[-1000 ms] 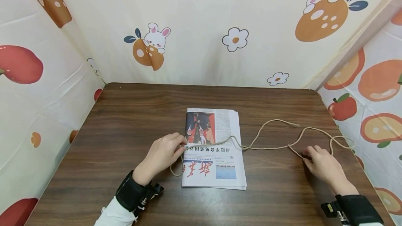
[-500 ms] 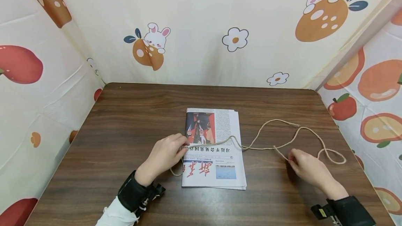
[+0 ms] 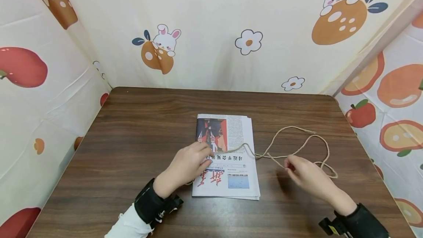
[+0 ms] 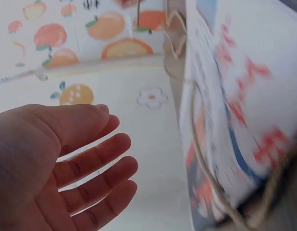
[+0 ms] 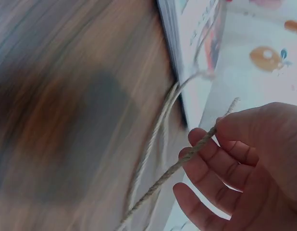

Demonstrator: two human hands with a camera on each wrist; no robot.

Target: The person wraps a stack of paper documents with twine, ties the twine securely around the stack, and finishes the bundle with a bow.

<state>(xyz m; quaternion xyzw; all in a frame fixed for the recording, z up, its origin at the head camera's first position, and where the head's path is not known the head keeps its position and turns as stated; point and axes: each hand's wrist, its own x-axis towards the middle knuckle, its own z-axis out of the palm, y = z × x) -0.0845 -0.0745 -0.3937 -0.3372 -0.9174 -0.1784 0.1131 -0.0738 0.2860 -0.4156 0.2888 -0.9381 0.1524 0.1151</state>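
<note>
A folded newspaper (image 3: 235, 127) lies upside down in the head view, at the middle of the table, with a beige rope (image 3: 290, 126) running across it and looping on the wood to its right. My right hand (image 3: 307, 175) pinches the rope near one end between thumb and index finger, as the right wrist view shows; the other fingers are loosely bent. My left hand (image 3: 188, 162) is over the paper's left part with fingers relaxed. In the left wrist view nothing is between those fingers, and the rope passes beside the hand over the newspaper (image 4: 244, 62).
The brown wooden table (image 3: 148, 113) ends at a pale curtain (image 3: 205, 65) printed with rabbits and flowers. Fruit-print cloth (image 3: 393, 109) hangs along the right side and similar cloth (image 3: 66, 127) on the left. Each wrist wears a black strap, such as the left strap (image 3: 152, 201).
My right hand has moved left toward the newspaper, drawing the rope end with it, and the right loop has shrunk. My left hand has shifted right from the paper's left edge onto it.
</note>
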